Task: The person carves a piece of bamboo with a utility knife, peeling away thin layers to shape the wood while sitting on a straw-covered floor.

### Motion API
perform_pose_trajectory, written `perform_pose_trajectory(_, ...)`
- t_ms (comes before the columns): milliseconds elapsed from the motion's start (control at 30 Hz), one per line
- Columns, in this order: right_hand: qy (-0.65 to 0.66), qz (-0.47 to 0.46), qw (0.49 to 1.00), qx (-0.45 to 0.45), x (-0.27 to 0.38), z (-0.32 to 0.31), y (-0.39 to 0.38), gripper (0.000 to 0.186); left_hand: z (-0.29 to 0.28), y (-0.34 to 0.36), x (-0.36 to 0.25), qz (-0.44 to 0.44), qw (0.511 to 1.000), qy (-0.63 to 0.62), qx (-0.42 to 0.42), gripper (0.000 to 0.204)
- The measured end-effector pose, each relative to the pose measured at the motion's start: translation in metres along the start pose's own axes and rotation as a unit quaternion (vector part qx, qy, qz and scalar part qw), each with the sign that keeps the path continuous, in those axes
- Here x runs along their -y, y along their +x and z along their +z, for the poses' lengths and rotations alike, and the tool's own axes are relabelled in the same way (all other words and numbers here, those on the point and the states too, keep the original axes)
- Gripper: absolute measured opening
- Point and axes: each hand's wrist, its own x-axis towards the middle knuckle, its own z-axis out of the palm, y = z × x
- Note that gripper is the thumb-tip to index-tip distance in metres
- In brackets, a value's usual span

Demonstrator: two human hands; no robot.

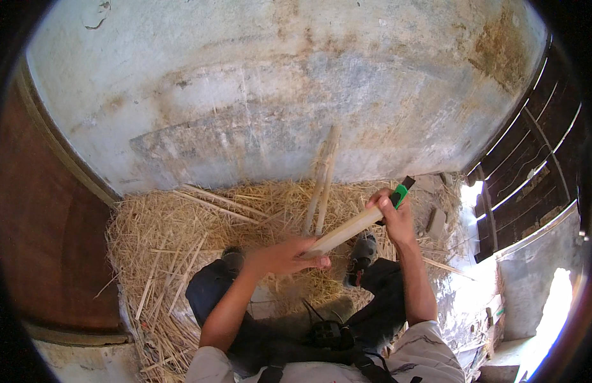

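Note:
A pale, flat wooden strip (345, 233) slants up to the right between my hands, above my knees. My left hand (284, 255) is closed around its lower end, with the thumb underneath. My right hand (397, 217) grips a green and black utility knife (399, 194) at the strip's upper end. The black butt of the knife sticks out above my fingers. Its blade is not visible, being hidden by the hand and the strip.
Two pale poles (324, 182) lean against the stained wall (258, 102). Straw-like shavings (162, 223) cover the floor, with long thin strips (222, 203) lying on them. A brown panel (53, 230) stands at left; dark slatted boards (526, 172) at right. A small block (436, 223) lies near the right.

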Motion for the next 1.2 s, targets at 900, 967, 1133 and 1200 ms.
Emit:
perform_pose_trajectory(900, -0.308, -0.207, 0.929, 0.016, 0.008, 0.024, -0.011, 0.024, 0.007, 0.002, -0.022, 0.094, 0.943, -0.269, -0.173, 0.06)
perform_pose_trajectory(967, -0.303, -0.237, 0.921, 0.065, 0.009, 0.037, -0.014, 0.026, 0.009, 0.002, -0.025, 0.103, 0.942, -0.26, -0.184, 0.049)
perform_pose_trajectory(1133, -0.321, -0.273, 0.904, 0.077, 0.009, 0.05, -0.016, 0.029, 0.014, 0.004, -0.014, 0.104, 0.911, -0.367, -0.158, 0.04)
perform_pose_trajectory(1200, -0.332, -0.267, 0.902, 0.065, 0.01, 0.053, -0.016, 0.028, 0.016, 0.005, -0.019, 0.077, 0.91, -0.367, -0.174, 0.045)
